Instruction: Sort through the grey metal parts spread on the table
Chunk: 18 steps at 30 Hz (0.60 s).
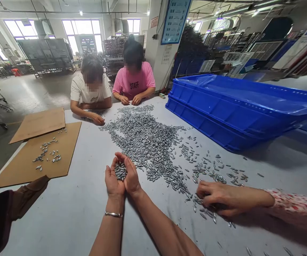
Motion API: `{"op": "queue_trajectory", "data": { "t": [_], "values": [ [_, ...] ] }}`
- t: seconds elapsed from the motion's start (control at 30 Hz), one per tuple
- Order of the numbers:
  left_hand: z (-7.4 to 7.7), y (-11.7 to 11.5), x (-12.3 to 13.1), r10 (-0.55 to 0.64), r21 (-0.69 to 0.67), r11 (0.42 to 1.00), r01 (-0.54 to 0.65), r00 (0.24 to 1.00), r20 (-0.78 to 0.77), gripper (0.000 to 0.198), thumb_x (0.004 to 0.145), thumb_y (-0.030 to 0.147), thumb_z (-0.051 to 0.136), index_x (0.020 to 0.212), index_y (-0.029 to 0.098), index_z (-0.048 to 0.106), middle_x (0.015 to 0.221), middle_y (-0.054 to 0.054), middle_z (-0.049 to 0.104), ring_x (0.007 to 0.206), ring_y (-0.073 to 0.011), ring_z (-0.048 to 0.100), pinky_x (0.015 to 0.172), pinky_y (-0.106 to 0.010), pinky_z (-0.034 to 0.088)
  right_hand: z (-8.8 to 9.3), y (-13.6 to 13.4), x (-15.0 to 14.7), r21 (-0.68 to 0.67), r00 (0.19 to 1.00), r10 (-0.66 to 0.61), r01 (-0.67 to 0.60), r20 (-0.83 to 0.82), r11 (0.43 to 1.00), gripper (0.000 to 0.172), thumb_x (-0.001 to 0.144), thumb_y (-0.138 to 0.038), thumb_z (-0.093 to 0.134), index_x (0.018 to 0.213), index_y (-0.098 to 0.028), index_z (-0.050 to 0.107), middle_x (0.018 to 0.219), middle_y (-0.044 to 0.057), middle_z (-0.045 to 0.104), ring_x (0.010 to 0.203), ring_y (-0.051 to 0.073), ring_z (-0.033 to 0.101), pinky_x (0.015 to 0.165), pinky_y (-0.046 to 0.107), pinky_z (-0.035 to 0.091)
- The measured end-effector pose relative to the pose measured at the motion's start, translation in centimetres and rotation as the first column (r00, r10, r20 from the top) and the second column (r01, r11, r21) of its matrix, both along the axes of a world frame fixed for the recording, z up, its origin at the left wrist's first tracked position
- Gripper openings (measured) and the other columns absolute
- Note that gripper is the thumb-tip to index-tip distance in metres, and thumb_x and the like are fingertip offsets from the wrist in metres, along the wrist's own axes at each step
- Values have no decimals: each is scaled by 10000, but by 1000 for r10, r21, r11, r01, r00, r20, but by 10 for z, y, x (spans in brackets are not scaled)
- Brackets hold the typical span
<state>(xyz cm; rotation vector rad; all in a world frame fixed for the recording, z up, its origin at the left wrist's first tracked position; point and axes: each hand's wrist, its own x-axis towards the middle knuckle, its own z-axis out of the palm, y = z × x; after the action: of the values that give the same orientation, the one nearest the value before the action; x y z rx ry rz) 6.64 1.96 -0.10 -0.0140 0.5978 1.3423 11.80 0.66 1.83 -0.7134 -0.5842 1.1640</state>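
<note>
My left hand [112,179] and my right hand [131,176] are cupped together, palms up, above the grey table [70,209]. Between them lies a small heap of grey metal pieces [120,171]. A thin bracelet [113,214] circles my left wrist. Just beyond my hands a large spread of the same small pointed metal pieces [145,137] covers the middle of the table.
A co-worker's hand [217,199] with a floral sleeve rests on scattered pieces at the right. Two people sit at the far end, hands on the table. Cardboard sheets [49,156] with several pieces lie at the left. Stacked blue trays [238,110] stand at the right. A dark sleeve [12,206] shows at the lower left.
</note>
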Motion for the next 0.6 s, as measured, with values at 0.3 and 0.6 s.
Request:
{"op": "queue_trajectory", "data": {
  "t": [0.3, 0.6],
  "values": [
    [-3, -1, 0, -112, 48, 993, 105, 981, 161, 410, 957, 313, 411, 1282, 161, 611, 1263, -129, 652, 1210, -240, 589, 1032, -381, 467, 20, -14, -3, 152, 988, -53, 31, 142, 988, 420, 882, -566, 529, 1119, -264, 699, 1292, 22, 643, 1345, 206, 441, 1177, 412, 262],
    [-3, -1, 0, -84, 50, 996, 74, 965, 248, 392, 946, 282, 422, 1263, 154, 613, 1327, -159, 608, 1276, -269, 537, 1081, -471, 414, 18, 2, 5, 60, 950, -160, 182, -270, 981, 414, 897, -540, 486, 1031, -200, 680, 1179, 80, 687, 1180, 205, 592, 1130, 443, 342]
  ]
}}
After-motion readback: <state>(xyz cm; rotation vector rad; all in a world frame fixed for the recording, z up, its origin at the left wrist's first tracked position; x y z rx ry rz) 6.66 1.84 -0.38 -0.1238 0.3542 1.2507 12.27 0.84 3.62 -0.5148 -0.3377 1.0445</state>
